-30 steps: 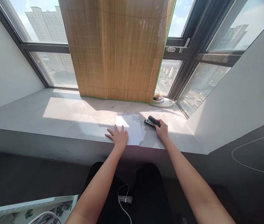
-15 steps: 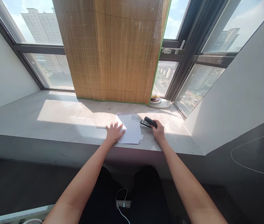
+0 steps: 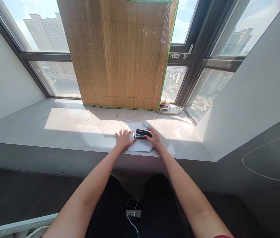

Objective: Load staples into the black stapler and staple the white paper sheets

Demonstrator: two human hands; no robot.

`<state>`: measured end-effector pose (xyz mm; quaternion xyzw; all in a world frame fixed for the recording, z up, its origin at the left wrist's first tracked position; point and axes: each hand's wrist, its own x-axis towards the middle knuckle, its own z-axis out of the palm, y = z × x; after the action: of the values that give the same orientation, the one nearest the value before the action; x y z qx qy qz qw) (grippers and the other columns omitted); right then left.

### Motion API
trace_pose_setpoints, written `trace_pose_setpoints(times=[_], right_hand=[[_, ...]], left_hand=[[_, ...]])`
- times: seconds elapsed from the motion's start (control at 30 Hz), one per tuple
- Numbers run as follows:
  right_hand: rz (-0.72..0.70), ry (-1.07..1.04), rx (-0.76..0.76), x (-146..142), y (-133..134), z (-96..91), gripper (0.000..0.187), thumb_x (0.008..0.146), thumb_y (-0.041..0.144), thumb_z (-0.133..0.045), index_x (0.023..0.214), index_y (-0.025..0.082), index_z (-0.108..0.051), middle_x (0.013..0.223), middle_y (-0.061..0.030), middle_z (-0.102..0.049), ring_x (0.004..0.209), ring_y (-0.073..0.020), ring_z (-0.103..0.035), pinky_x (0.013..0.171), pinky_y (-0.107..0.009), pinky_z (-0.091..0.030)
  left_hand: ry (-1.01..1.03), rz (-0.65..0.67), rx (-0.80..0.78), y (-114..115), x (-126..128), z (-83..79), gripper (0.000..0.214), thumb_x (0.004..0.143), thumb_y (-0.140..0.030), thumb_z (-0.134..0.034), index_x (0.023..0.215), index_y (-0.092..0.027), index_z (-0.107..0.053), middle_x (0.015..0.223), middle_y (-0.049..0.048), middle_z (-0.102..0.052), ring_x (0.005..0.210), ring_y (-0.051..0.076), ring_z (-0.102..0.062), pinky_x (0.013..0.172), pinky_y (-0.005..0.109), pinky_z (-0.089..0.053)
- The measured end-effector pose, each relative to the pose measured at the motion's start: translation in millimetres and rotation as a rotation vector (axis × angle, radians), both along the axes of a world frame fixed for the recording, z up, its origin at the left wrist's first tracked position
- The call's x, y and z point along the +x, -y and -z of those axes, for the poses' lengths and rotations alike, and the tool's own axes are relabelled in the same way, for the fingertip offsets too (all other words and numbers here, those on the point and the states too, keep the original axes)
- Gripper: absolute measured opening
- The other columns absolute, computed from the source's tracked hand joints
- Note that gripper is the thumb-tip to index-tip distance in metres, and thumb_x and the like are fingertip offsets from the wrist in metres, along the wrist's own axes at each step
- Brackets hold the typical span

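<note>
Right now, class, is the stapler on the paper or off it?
On it: the stapler lies across the paper, the right hand gripping its end, the left hand flat on the paper's edge.

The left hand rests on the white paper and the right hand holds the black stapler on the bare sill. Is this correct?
Not quite: the head view shows the right hand holding the black stapler over the white paper, not on the bare sill. The rest holds.

Black stapler (image 3: 143,134) with red spot on white paper (image 3: 140,145), grey printed patch at far corner. Behind paper, tan bamboo blind (image 3: 122,53), fine horizontal stripes, green edging. Under paper, pale grey sill (image 3: 55,122).
</note>
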<state>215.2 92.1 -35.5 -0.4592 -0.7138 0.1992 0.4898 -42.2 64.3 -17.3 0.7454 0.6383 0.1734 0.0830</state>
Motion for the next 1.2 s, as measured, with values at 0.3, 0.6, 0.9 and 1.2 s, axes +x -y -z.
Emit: trace_pose_setpoints(times=[0.3,0.6,0.9,1.2], right_hand=[[0.253,-0.11,-0.029,9,8,-3.5,0.038,0.094,0.041,-0.055,0.07,0.027,-0.08,0.091,-0.0082,-0.075,0.098,-0.0269,-0.063,0.091,-0.042,-0.05],[0.261,-0.08,-0.025,7,8,-5.8,0.042,0.094,0.046,-0.052,0.062,0.027,-0.071,0.088,-0.0084,-0.076,0.093,-0.0264,-0.065,0.089,-0.043,-0.052],[-0.117,0.134,-0.186,-11,7,-34.7,0.046,0.076,0.048,-0.083,0.116,0.025,-0.077,0.114,-0.0084,-0.081,0.106,-0.0312,-0.073,0.096,-0.049,-0.058],[0.006,0.295,0.257,-62,39,-55.5,0.028,0.091,0.02,-0.068,0.115,0.027,-0.081,0.11,-0.0096,-0.08,0.104,-0.0321,-0.069,0.094,-0.048,-0.056]], left_hand=[[0.668,-0.043,0.011,-15,-13,2.4,0.043,0.107,-0.033,-0.033,0.108,-0.024,-0.076,0.152,0.0095,-0.066,0.146,0.028,-0.056,0.128,0.052,-0.037],[1.299,-0.238,0.037,-22,-19,7.4,0.038,0.104,-0.035,-0.048,0.085,-0.02,-0.076,0.107,0.0135,-0.078,0.116,0.027,-0.072,0.115,0.045,-0.051],[2.046,-0.259,0.006,7,-25,-5.0,0.053,0.113,-0.044,-0.029,0.125,-0.019,-0.074,0.161,0.015,-0.059,0.15,0.026,-0.057,0.127,0.046,-0.044],[2.252,-0.172,-0.103,21,-32,0.4,0.083,0.111,-0.065,-0.007,0.149,-0.018,-0.064,0.173,0.0154,-0.045,0.154,0.026,-0.053,0.125,0.044,-0.049]])
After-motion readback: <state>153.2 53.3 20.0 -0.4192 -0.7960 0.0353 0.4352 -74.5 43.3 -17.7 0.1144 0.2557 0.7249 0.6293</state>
